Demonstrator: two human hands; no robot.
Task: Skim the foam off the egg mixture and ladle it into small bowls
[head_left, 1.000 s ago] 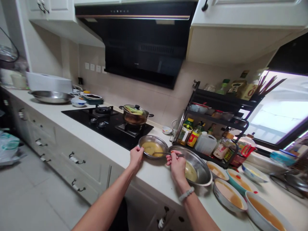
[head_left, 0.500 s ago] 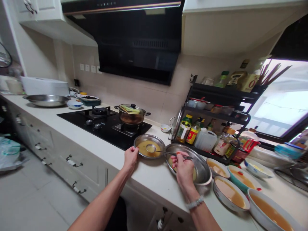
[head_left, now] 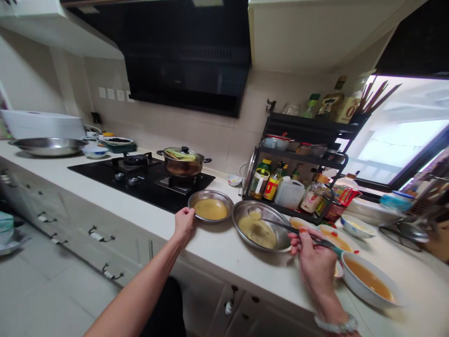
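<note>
My left hand (head_left: pixel 184 222) pinches the near rim of a small round metal dish (head_left: pixel 228 204) that holds yellowish liquid. Beside it sits a larger metal bowl (head_left: pixel 279 209) with more of the same liquid pooled in its bottom. In my right hand (head_left: pixel 314 255) is a ladle (head_left: pixel 279 224), gripped by its dark handle. The ladle's round head is over the larger bowl, near its far side, with yellowish liquid in it. Part of the bowls to the right is hidden behind my right hand.
Several bowls of orange-brown liquid, one a white bowl (head_left: pixel 365 292), stand at the right. Behind is a black rack (head_left: pixel 301 157) of bottles. A lidded pot (head_left: pixel 183 164) sits on the black stove (head_left: pixel 101 173); a wide metal pan (head_left: pixel 52 147) lies at the left.
My right hand has moved right, bringing the ladle from over the small dish to over the larger bowl. My left hand stays on the dish rim. The view has shifted right.
</note>
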